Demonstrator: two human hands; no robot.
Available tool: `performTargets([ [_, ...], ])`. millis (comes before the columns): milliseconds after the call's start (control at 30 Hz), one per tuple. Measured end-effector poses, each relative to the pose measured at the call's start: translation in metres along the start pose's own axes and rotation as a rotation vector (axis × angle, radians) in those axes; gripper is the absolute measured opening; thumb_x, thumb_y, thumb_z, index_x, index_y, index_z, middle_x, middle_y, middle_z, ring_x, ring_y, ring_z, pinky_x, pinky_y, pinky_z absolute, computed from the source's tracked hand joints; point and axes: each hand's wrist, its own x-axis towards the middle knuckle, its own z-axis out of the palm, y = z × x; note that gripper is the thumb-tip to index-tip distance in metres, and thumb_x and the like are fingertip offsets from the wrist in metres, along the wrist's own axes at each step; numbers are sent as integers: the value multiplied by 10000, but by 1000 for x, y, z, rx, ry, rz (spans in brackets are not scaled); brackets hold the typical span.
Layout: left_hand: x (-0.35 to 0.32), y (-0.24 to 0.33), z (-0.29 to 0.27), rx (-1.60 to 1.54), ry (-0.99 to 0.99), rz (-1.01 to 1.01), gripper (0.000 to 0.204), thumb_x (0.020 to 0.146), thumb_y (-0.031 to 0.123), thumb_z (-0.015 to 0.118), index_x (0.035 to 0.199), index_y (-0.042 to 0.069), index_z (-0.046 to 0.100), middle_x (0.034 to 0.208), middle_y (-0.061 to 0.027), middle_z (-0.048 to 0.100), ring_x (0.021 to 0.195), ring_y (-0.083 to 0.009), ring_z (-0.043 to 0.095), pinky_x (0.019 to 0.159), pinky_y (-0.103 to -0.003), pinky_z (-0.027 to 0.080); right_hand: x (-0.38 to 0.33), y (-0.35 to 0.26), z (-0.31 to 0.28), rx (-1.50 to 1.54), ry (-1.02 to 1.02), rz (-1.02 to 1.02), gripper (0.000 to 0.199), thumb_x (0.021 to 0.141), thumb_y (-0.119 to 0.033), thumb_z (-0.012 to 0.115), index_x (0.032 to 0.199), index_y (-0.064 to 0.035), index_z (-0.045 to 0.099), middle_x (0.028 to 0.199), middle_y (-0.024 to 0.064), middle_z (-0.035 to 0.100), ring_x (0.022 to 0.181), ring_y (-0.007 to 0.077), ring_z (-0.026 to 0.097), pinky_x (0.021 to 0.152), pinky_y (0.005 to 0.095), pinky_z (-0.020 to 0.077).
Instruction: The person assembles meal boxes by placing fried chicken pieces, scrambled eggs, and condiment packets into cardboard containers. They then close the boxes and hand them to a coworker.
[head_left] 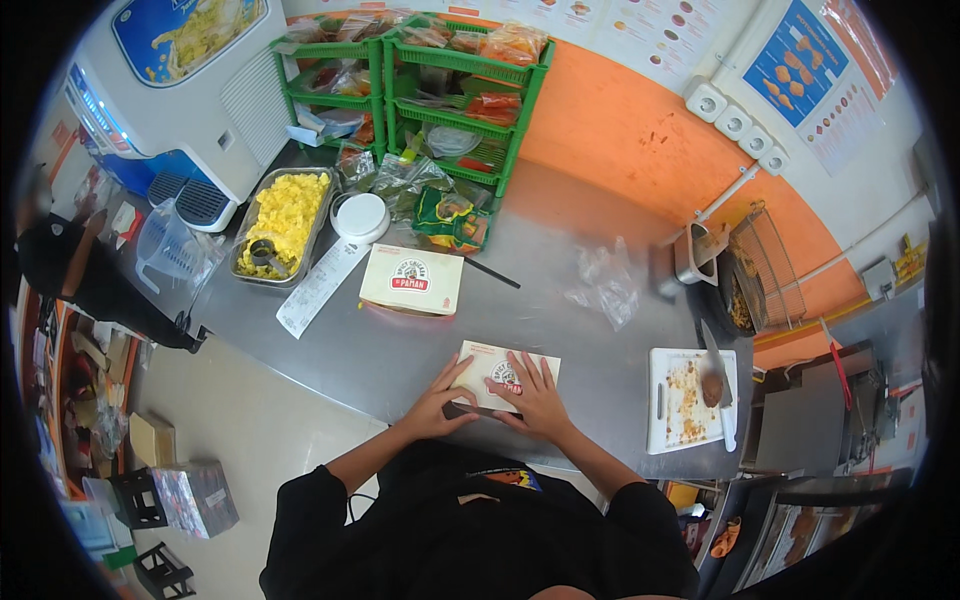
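Observation:
A cream cardboard takeaway box (482,364) with a red and black logo lies at the near edge of the steel table. My left hand (436,408) grips its left side, fingers along the lid and thumb at the front edge. Over the right part of the lid spread the fingers of my right hand (538,402), its thumb also at the front edge. Whatever the box holds is hidden. Beyond it stands a second, similar takeaway box (388,272), closed, with a long paper receipt (318,290) beside it.
A metal pan of yellow food (328,190), a white round lid-like thing (360,217) and green racks (535,95) stand at the back left. Crumpled clear plastic (605,285) lies right of centre. A knife (712,350) rests on a stained white cutting board (655,430). Another person (85,270) is far left.

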Motion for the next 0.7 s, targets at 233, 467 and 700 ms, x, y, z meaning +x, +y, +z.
performTargets([
  [233, -14, -25, 33, 37, 247, 23, 181, 760, 156, 807, 858, 121, 660, 1522, -214, 324, 1418, -432, 264, 1100, -455, 328, -22, 19, 41, 389, 569, 638, 537, 943, -406, 541, 1322, -25, 522, 1386, 277, 399, 1284, 422, 359, 1090, 508, 256],
  [467, -29, -22, 43, -212, 291, -243, 181, 757, 98, 801, 852, 98, 647, 1501, -276, 317, 1407, -370, 324, 1043, -392, 390, -27, 1, 48, 917, 515, 833, 462, 998, -298, 501, 1313, 41, 496, 1196, 203, 584, 1063, 279, 567, 960, 389, 424],
  [700, -26, 18, -13, -153, 371, -259, 188, 762, 114, 803, 854, 111, 639, 1530, -285, 248, 1398, -402, 329, 1050, -390, 381, 29, -35, 5, 1074, 538, 790, 451, 1007, -232, 504, 1369, 29, 439, 1230, 138, 588, 1120, 180, 547, 964, 308, 427],
])
